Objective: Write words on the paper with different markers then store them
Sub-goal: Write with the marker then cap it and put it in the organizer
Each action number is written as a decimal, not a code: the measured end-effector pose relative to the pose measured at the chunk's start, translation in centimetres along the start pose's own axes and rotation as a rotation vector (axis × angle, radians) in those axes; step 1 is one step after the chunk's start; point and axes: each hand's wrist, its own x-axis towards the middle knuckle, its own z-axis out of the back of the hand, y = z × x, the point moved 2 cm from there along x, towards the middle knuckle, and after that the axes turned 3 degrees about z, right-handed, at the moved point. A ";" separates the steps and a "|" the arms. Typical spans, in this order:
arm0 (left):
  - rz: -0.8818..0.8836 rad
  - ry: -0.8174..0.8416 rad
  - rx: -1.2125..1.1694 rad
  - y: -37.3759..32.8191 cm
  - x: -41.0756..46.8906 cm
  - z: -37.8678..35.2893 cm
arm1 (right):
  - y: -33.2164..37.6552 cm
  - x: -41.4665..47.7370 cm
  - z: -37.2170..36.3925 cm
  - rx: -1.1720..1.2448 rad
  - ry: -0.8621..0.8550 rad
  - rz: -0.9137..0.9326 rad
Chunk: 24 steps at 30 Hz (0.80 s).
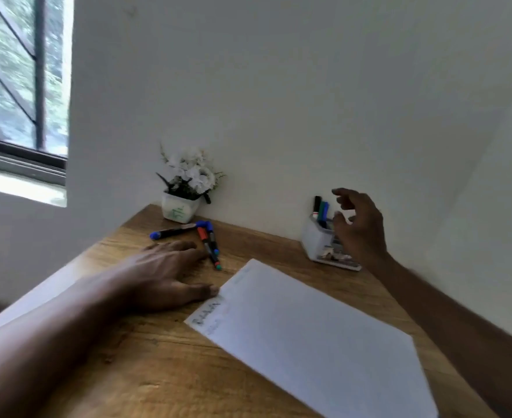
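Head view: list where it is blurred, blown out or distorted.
In the head view, motion blur softens the right hand by the marker holder and leaves the writing on the paper unreadable; the head view's window sill is blown out white; the head view's wide-angle lens skews the table and wall.

White paper (315,336), wood-grain table (164,372), seemingly blue-capped marker (173,231)

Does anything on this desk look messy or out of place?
A few loose markers lie crisscrossed on the desk near the flower pot, while other markers stand upright in the white holder. The paper sits slanted to the desk edge. Nothing looks spilled or damaged.
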 end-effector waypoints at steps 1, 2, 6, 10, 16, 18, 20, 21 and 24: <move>0.007 0.001 -0.009 -0.5 -0.2 0.6 | 1.5 -0.4 -0.6 0.124 0.020 -0.024; 0.012 -0.019 -0.013 -0.2 -0.3 0.6 | 3.0 -0.8 -1.2 0.234 0.054 -0.059; -0.004 -0.041 -0.024 0.3 0.1 -0.1 | 7.9 -1.9 -4.9 0.357 0.306 -0.168; -0.012 -0.049 -0.048 0.4 0.6 -0.3 | 10.4 -1.3 -10.1 0.304 0.506 -0.269; -0.017 -0.054 -0.043 0.6 0.8 -0.4 | 12.4 1.2 -17.1 0.193 0.693 -0.331; -0.024 -0.050 -0.040 0.7 0.9 -0.4 | 12.7 1.6 -18.6 0.063 0.756 -0.263; -0.026 -0.049 -0.039 0.6 0.9 -0.3 | 12.8 1.8 -19.3 -0.065 0.814 -0.214; -0.029 -0.055 -0.039 0.7 0.9 -0.3 | 12.7 1.9 -19.7 -0.094 0.827 -0.207; -0.037 -0.064 -0.044 0.6 1.0 -0.3 | 12.7 2.2 -20.0 -0.153 0.823 -0.185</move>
